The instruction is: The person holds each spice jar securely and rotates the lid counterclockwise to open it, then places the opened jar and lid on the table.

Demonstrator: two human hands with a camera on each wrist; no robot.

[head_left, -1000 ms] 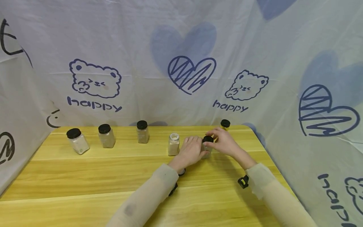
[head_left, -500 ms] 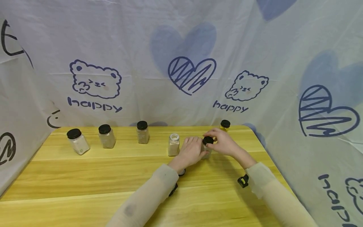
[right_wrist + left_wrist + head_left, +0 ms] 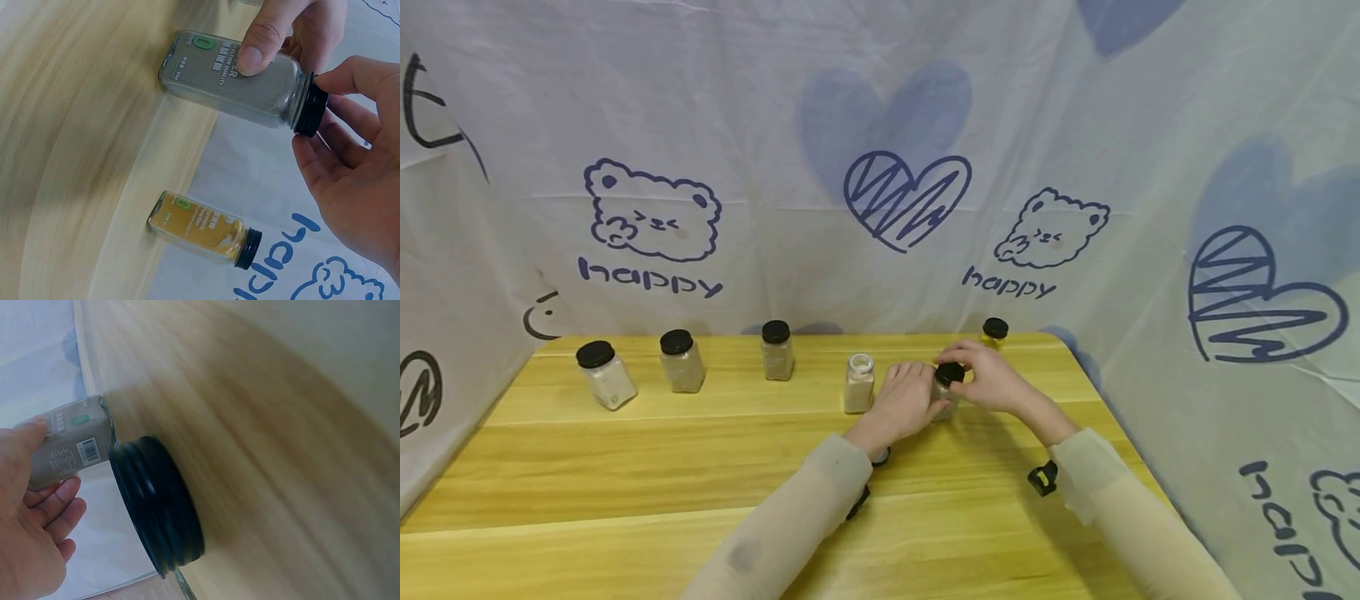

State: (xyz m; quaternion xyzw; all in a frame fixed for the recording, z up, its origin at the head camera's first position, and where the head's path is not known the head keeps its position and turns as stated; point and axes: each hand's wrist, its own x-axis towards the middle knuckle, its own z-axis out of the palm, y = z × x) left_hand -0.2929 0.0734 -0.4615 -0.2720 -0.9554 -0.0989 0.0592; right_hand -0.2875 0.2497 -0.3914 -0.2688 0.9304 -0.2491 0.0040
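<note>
Near the right end of the table, a square glass spice jar of grey powder (image 3: 231, 78) stands upright. My left hand (image 3: 904, 398) grips its body, with the thumb across the label in the right wrist view. Around the jar's black lid (image 3: 310, 106), the fingers and thumb of my right hand (image 3: 992, 379) are curled. The lid sits on the jar's neck. Just left of my left hand is an uncapped jar of pale powder (image 3: 859, 385). A loose black lid (image 3: 159, 506) lies on the table by my left wrist, mostly hidden in the head view.
A capped jar of yellow powder (image 3: 200, 231) stands behind my right hand. Toward the left are three more black-lidded jars: one pale (image 3: 612, 382), one greyish (image 3: 683, 368), one farther back (image 3: 777, 356). A printed cloth (image 3: 760, 167) hangs behind the wooden table (image 3: 625, 483).
My right fingers and thumb have shifted slightly around the black lid. My left hand keeps its grip on the jar in the same place.
</note>
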